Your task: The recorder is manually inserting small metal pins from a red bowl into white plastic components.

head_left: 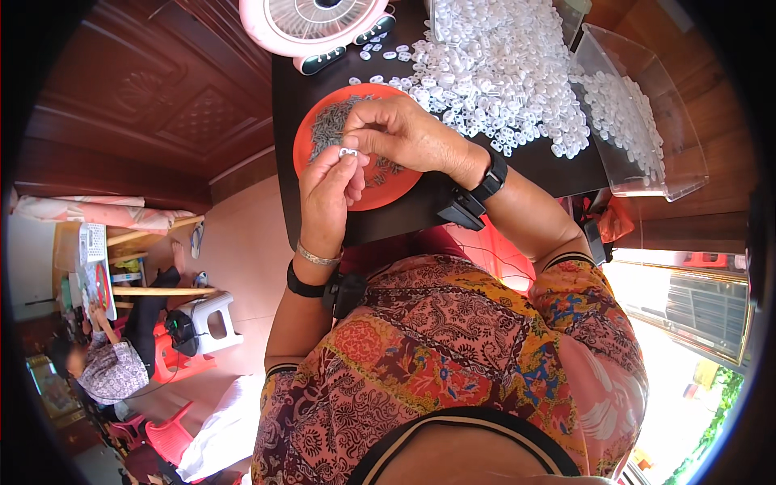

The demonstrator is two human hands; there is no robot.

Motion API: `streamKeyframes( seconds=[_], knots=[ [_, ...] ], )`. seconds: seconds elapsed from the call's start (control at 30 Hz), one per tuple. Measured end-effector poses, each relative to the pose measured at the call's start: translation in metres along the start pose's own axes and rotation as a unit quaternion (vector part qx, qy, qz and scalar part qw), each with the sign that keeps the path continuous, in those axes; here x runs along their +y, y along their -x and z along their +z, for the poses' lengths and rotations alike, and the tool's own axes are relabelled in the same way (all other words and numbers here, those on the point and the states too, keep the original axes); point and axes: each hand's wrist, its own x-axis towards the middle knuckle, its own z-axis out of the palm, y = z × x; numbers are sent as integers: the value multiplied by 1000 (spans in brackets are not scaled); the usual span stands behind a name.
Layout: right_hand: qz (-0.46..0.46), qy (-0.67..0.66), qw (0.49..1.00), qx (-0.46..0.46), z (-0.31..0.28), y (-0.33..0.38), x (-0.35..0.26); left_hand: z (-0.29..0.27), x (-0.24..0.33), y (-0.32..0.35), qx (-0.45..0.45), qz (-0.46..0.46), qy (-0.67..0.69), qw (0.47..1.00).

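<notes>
**Two hands pinch one small white ring above an orange plate**

Head view: on the dark tabletop [533, 166] sit a round orange plastic plate [388, 192] of grey metal pieces [327, 128], a heap of white plastic rings [493, 73], one clear plastic bin [647, 121] and a pink fan [311, 24]. The left hand [327, 198] and right hand [400, 133], fingertips together, hold one small white plastic ring [348, 152] above the plate.

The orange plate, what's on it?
The orange plate holds a heap of small grey metal pieces. Both hands, left hand and right hand, cover its middle, so what lies beneath them is hidden.
</notes>
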Motion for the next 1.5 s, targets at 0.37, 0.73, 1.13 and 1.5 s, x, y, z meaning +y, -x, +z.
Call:
streamKeyframes(
  seconds=[0.37,0.73,1.13,1.5],
  knots=[
    [-24,37,999,-20,0,1,-6,-9,-4,6,-16,-2,-58,998],
    [2,46,998,-52,0,2,-4,-11,-1,8,-26,0,-66,997],
    [-52,98,993,-36,1,2,-8,-9,0,10,-14,3,-60,998],
    [-4,86,996,-20,4,3,-4,1,-6,10,13,14,4,1000]
  ],
)
